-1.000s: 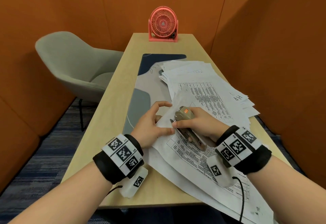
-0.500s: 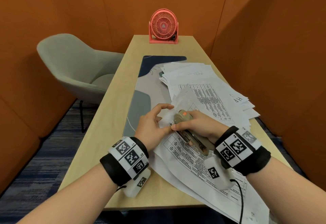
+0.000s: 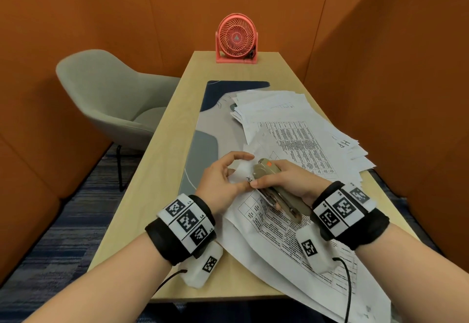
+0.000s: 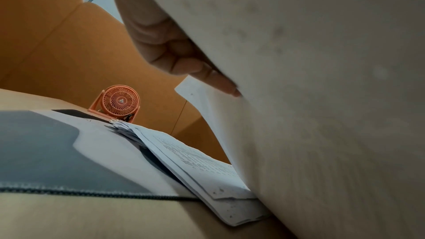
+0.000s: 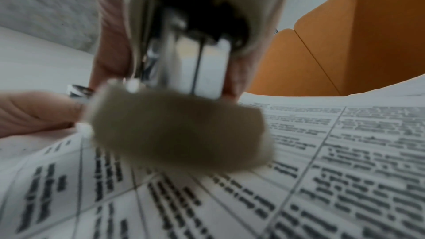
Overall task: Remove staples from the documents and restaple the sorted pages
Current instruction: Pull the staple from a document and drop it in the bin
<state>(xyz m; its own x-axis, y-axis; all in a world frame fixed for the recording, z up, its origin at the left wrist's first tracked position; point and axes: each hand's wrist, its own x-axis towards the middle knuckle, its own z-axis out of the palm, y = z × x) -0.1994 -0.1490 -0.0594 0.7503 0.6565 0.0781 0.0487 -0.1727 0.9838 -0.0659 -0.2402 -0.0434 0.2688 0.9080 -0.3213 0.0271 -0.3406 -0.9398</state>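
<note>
My right hand (image 3: 281,183) grips a beige stapler (image 3: 269,185) over the corner of a printed document (image 3: 274,223) near the table's front. The stapler (image 5: 179,79) fills the right wrist view, blurred, with my fingers (image 5: 110,43) wrapped round it. My left hand (image 3: 225,180) pinches the document's lifted top-left corner (image 3: 241,172) right beside the stapler's nose. In the left wrist view a finger (image 4: 207,74) lies against the raised sheet (image 4: 310,115). Whether paper sits inside the stapler's mouth is hidden by my hands.
A loose pile of white papers (image 3: 291,124) spreads over the table's right half, on a grey and blue desk mat (image 3: 210,132). A pink desk fan (image 3: 236,39) stands at the far end. A grey chair (image 3: 106,99) sits left of the wooden table (image 3: 142,195).
Both hands with the stapler and the paper corner have drifted slightly toward me and down. The left index finger has curled further over the corner.
</note>
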